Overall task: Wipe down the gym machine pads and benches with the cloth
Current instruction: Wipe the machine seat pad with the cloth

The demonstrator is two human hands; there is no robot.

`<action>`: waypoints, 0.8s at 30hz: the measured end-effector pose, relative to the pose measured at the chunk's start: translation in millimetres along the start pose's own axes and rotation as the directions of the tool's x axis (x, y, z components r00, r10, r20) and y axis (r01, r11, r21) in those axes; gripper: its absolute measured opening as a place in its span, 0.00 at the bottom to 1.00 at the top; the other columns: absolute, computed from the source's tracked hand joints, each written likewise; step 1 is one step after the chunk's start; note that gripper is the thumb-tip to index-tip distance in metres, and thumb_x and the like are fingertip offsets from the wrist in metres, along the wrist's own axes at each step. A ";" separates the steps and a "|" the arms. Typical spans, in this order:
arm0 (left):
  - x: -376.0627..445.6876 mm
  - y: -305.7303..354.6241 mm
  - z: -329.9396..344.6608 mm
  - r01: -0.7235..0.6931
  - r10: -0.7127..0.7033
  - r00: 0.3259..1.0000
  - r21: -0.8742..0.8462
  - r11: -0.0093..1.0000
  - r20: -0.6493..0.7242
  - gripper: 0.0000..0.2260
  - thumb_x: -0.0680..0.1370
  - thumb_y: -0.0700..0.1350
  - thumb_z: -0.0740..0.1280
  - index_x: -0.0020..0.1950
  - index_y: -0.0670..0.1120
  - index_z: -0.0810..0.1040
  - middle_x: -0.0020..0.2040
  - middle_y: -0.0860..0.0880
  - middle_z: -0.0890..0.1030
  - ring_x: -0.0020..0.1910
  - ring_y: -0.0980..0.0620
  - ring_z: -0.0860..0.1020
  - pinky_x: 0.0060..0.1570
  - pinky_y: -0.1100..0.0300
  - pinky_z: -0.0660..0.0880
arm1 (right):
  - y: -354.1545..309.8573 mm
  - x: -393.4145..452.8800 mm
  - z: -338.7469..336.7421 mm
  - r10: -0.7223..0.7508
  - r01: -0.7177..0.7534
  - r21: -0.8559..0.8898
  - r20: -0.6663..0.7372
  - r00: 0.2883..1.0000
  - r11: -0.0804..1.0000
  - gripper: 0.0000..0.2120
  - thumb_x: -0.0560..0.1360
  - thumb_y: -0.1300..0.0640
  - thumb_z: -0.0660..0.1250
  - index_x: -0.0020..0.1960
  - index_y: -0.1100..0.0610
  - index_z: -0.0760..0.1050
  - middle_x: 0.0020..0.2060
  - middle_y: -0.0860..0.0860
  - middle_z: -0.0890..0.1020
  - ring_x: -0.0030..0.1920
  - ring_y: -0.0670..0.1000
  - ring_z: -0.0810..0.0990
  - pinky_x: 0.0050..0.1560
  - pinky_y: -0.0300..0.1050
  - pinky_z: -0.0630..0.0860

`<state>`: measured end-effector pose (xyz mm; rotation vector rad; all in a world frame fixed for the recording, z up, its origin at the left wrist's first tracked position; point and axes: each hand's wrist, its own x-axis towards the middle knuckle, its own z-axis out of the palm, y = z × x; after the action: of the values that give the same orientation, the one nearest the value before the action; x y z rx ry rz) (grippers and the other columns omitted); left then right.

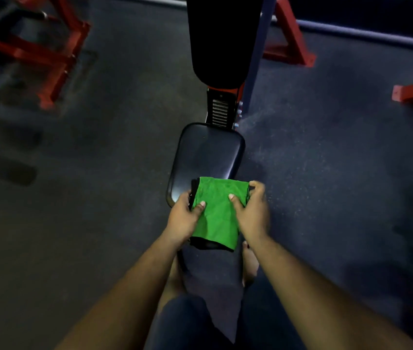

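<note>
While the cloth is lying folded over the near edge of the seat pad, the left hand is pinching its left side and the right hand is gripping its right side. Dark floor is lying open on both sides. Red frames are standing far off.

Surface: black padded seat, glossy, mounted on a frame above the speckled dark floor. A folded green cloth overlaps its near edge.
</note>
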<state>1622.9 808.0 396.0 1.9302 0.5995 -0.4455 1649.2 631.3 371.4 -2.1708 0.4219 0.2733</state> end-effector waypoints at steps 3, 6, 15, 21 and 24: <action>56.6 -31.3 3.4 -0.021 0.018 0.999 0.096 0.995 0.032 0.14 0.81 0.48 0.68 0.65 0.46 0.75 0.59 0.47 0.82 0.60 0.46 0.80 0.58 0.58 0.77 | 4.9 26.7 42.5 0.004 -0.016 -0.160 -0.070 0.998 0.987 0.28 0.75 0.51 0.74 0.69 0.55 0.65 0.66 0.56 0.73 0.58 0.61 0.80 0.52 0.55 0.79; 108.5 -65.8 -1.5 -0.116 0.121 0.993 0.400 0.909 0.013 0.24 0.82 0.53 0.63 0.76 0.45 0.70 0.72 0.43 0.74 0.72 0.42 0.70 0.70 0.43 0.68 | 7.4 43.3 94.4 0.027 -0.021 -0.386 0.011 1.000 0.922 0.40 0.77 0.39 0.68 0.81 0.51 0.54 0.80 0.57 0.57 0.77 0.63 0.61 0.69 0.67 0.68; 203.7 -89.1 -4.8 -0.397 0.355 0.911 0.677 0.620 0.209 0.29 0.83 0.56 0.47 0.83 0.48 0.53 0.84 0.50 0.48 0.83 0.50 0.45 0.79 0.38 0.43 | 27.0 46.8 171.6 0.130 -0.075 -0.591 0.052 0.990 0.803 0.35 0.78 0.27 0.47 0.81 0.36 0.39 0.82 0.50 0.37 0.81 0.63 0.36 0.67 0.79 0.63; 214.9 -98.0 13.9 -0.353 0.395 0.910 0.735 0.579 0.126 0.30 0.82 0.55 0.48 0.84 0.49 0.50 0.84 0.51 0.47 0.83 0.51 0.43 0.79 0.38 0.44 | 17.9 139.7 163.3 0.046 -0.005 -0.607 0.052 0.998 0.794 0.32 0.81 0.32 0.47 0.81 0.36 0.40 0.82 0.50 0.38 0.80 0.66 0.34 0.70 0.81 0.56; 214.8 -96.0 9.4 -0.371 0.408 0.902 0.738 0.563 0.141 0.30 0.81 0.53 0.49 0.84 0.48 0.50 0.84 0.50 0.47 0.83 0.50 0.43 0.79 0.37 0.46 | 11.8 157.0 157.0 0.024 0.027 -0.604 0.077 0.997 0.797 0.33 0.81 0.33 0.47 0.81 0.37 0.39 0.82 0.50 0.36 0.80 0.66 0.33 0.69 0.82 0.50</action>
<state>1739.4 878.7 204.0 2.8011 -0.0608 -0.3874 1782.0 720.3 216.9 -2.7771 0.3089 0.5574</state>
